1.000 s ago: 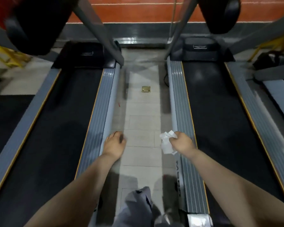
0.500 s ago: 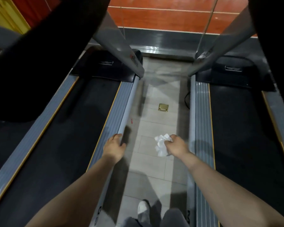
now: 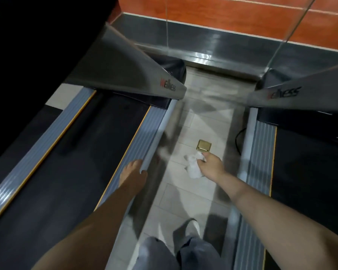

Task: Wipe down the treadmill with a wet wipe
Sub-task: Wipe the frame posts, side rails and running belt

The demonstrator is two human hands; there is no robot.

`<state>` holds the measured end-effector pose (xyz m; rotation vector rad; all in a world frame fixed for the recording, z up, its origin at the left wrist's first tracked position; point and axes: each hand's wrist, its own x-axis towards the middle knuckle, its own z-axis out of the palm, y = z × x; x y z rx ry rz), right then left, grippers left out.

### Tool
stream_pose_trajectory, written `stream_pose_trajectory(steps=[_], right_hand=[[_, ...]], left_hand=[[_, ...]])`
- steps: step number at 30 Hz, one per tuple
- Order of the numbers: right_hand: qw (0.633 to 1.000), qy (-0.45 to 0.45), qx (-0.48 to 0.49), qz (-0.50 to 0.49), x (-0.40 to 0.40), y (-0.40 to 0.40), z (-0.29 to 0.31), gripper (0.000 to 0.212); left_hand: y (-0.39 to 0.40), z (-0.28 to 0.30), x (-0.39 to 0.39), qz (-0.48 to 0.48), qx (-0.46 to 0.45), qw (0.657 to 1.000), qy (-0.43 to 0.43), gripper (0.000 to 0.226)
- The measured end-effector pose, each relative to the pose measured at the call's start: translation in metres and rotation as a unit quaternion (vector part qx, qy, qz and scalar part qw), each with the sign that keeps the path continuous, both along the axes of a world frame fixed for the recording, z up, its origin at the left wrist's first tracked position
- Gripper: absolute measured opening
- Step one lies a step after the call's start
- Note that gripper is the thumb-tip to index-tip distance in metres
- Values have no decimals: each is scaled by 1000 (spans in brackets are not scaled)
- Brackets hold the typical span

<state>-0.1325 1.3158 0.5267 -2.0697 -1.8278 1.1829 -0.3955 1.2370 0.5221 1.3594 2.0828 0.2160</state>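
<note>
Left hand (image 3: 134, 170) rests on the grey side rail (image 3: 144, 133) of the left treadmill (image 3: 82, 152), fingers curled over the rail's inner edge and gripping it. Right of it runs the tiled floor (image 3: 193, 191) between the two machines, with a small brass floor socket (image 3: 203, 146). Just below the socket, the right hand (image 3: 211, 165) hangs over the floor, pinching a crumpled white wet wipe (image 3: 193, 166). Farther right lies the second treadmill (image 3: 310, 172)
</note>
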Motion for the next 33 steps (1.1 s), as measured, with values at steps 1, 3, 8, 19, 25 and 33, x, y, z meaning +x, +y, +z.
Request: stream_pose_trajectory(steps=[1,3,8,19,25,33], right_hand=[[1000,2,-8,5,-1,20,-6,27],[1000,-1,-20,11,-4,58,-18,29],[999,30,-18,11,-20,133,-52,17],[997,60,41,25,-52,293,-202,16],[991,63,90,71,-81,373,-303,17],[939,136,247,198,-153,465,-405,30]], left_hand=[[18,-6,0,2,-5,1000,4,54],[52,-20,-4,5,-8,1000,10,52],[122,-59,-24,5,-27,1000,14,52],[255,-232,-36,-75,-97,990,70,51],[324,-343,-57,-78,-87,987,108,59],[392,-456,-114,-159,1,970,181,74]])
